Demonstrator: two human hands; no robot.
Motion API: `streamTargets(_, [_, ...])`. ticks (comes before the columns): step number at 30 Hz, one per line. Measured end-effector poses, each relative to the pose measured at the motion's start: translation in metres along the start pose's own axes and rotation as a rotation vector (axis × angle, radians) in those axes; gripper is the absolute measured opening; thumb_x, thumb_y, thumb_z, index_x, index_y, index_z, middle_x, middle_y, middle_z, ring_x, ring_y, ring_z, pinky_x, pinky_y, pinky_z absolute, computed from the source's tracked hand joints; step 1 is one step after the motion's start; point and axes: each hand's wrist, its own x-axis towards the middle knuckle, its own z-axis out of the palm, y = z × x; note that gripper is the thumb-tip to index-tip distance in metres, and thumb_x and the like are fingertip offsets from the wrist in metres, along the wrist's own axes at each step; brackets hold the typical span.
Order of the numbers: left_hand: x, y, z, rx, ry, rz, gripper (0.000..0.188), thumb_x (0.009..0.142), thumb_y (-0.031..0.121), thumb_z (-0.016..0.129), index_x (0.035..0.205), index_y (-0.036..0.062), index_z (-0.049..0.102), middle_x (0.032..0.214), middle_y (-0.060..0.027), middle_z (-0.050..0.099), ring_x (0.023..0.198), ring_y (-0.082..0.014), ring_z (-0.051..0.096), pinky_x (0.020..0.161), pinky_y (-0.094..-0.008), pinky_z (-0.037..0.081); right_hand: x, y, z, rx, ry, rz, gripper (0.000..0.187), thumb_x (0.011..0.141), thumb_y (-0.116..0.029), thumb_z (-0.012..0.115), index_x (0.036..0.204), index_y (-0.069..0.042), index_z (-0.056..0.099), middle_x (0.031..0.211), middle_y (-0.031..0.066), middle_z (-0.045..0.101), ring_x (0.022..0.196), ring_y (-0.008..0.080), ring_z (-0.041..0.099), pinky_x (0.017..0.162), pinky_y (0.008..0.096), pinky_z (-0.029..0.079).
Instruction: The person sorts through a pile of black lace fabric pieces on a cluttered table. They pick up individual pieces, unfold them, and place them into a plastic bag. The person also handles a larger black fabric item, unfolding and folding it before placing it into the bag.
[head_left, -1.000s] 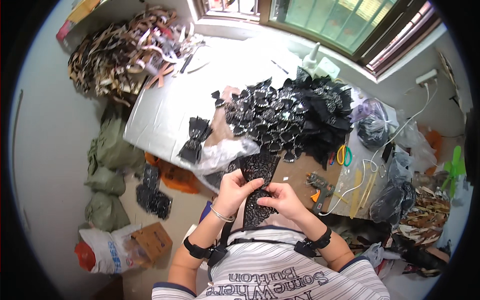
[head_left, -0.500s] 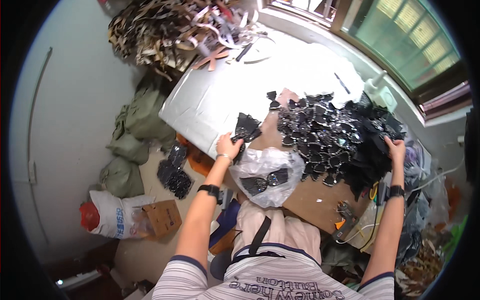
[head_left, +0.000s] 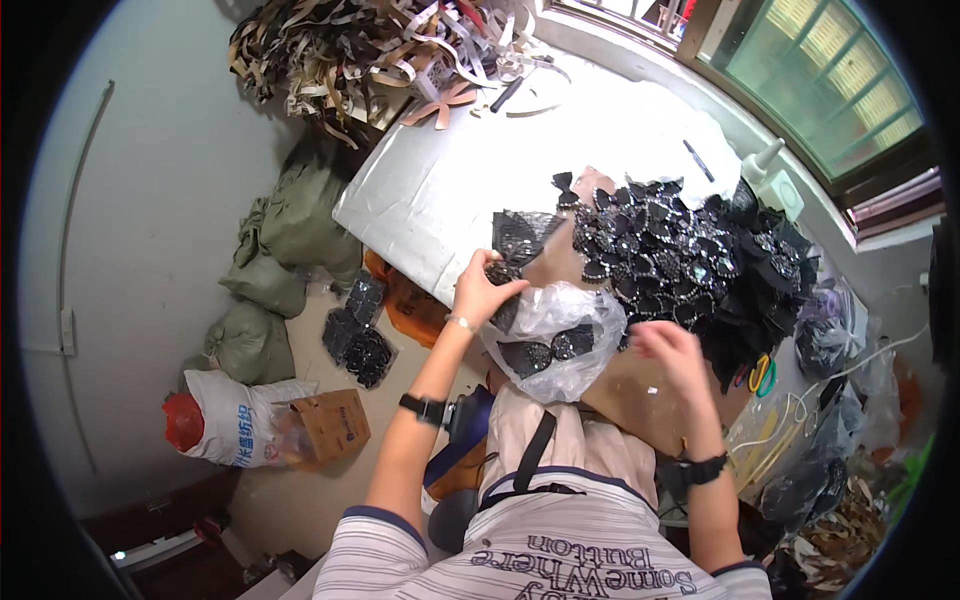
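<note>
My left hand (head_left: 483,290) is closed, thumb against fingers, on a black bow (head_left: 527,238) of sheer mesh with a sparkling sequined part. It is at the left edge of the table, just above a clear plastic bag (head_left: 605,350). Inside the bag lie black sequined pieces (head_left: 552,351). My right hand (head_left: 675,362) hangs over the near part of the table, to the right of the bag; its fingers point left and are blurred. Beyond it spreads a big heap of black bows with shiny trim (head_left: 660,245), and dark loose fabric (head_left: 745,315) lies at its right end.
A white-covered table (head_left: 420,190) reaches to the window (head_left: 810,80). Cut strips (head_left: 340,60) are piled at the far left. Green sacks (head_left: 300,225), packed black pieces (head_left: 357,345) and a cardboard box (head_left: 335,425) stand left. Scissors (head_left: 764,376) and a white cable (head_left: 800,400) lie right.
My right hand has left the dark fabric at the right and moved left toward the plastic bag. The bow in my left hand is raised and more spread. The whole view has shifted slightly.
</note>
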Motion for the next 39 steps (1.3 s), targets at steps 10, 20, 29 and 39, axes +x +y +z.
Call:
streamTargets(10, [-0.145,0.149,-0.013,-0.529,-0.354,0.019,0.048,0.07,0.013,0.081,0.105,0.0013,0.051,0.1,-0.005,0.062,0.097,-0.0116,0.059,0.083,-0.0253,0.048,-0.045,-0.08,0.085,0.476,-0.169,-0.101,0.012,0.082,-0.008,0.066,0.091,0.001,0.066,0.088,0.0044,0.067,0.075,0.0096,0.061,0.071,0.0241,0.048])
streamTargets(20, [-0.193,0.152,-0.009,-0.828,-0.56,-0.189,0.017,0.076,0.004,0.074,0.084,0.0045,0.058,0.081,0.0025,0.061,0.074,-0.0032,0.055,0.066,-0.0189,0.045,-0.102,-0.076,0.084,0.499,-0.153,-0.214,0.017,0.075,0.001,0.068,0.091,0.0,0.066,0.086,0.0043,0.067,0.073,0.0113,0.061,0.071,0.0254,0.048])
streamTargets(29, [-0.202,0.161,-0.003,-0.85,-0.664,-0.235,0.017,0.079,0.004,0.071,0.092,0.0025,0.06,0.087,0.0015,0.062,0.078,-0.0047,0.056,0.071,-0.0199,0.046,-0.116,-0.074,0.066,0.567,-0.188,-0.08,0.015,0.076,-0.004,0.069,0.09,0.001,0.066,0.085,0.0061,0.067,0.073,0.0118,0.062,0.07,0.026,0.049])
streamTargets(39, [-0.217,0.171,-0.007,-0.7,-0.612,-0.15,0.015,0.083,0.008,0.069,0.093,-0.0008,0.061,0.083,0.0037,0.059,0.075,-0.0034,0.053,0.067,-0.0193,0.045,-0.126,-0.071,0.061,0.551,-0.198,-0.119,0.022,0.073,0.003,0.068,0.095,-0.001,0.064,0.087,0.0048,0.066,0.077,0.0131,0.062,0.072,0.0271,0.05])
